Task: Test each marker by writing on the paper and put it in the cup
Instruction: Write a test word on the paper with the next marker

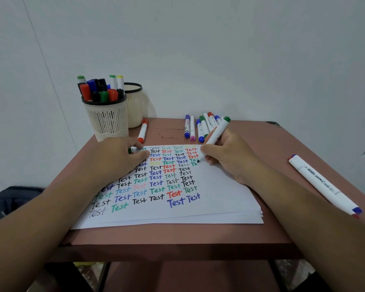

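Right fingers: we curl them round the barrel of the green marker (216, 132), gripping it in a writing hold.
Green marker: we hold it tilted, its dark tip touching the paper (219, 197) at the right end of the fifth row, beside an unfinished green "Te"; its green end points up and away.
Right hand (230, 159): its heel rests on the sheet, right of the written columns.
Left fingers: we lay them on the sheet's upper left corner; a small green piece (130, 151), probably a cap, shows at the fingertips, but we cannot tell whether they grip it.
Left hand (118, 159): it covers the start of several rows.
Paper: a thin stack on the reddish table (173, 237), filled with coloured "Test" words.
Front cup (108, 119): it stands at the far left, full of capped markers.
Rear cup (136, 104): just behind the front cup.
Red-capped marker (142, 131): it lies beside the cups.
Untested markers (200, 127): a loose group beyond the sheet.
Blue-and-red marker (322, 184): it lies well apart, at the right edge.
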### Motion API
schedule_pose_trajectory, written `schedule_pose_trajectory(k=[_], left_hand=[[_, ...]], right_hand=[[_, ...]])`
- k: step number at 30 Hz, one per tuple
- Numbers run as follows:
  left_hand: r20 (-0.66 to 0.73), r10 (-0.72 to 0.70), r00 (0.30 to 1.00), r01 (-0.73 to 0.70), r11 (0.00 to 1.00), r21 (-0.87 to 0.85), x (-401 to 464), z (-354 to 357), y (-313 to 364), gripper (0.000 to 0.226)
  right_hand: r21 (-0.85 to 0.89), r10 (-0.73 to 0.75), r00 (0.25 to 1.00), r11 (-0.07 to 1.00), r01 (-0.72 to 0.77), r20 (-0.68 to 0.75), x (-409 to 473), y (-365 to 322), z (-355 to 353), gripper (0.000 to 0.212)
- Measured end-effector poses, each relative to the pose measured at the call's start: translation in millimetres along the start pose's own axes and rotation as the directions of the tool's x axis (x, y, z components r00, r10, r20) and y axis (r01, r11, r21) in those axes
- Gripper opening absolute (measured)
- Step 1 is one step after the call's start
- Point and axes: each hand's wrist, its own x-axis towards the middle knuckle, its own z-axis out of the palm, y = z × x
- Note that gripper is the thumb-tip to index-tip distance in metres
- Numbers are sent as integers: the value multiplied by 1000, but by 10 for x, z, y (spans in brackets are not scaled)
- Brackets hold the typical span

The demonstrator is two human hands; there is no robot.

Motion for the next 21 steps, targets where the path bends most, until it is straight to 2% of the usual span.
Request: schedule_pose_trajectory(k=[11,21], left_hand=[[5,-2,1000,2,1000,-5,-7,-9,11,41],[-14,6,1000,-6,1000,-14,-15,-3,5,40]], right_hand=[[-21,-2,1000,1000,2,16,16,15,-5,21],[16,-16,999,1000,17,-49,71,66,-16,14]])
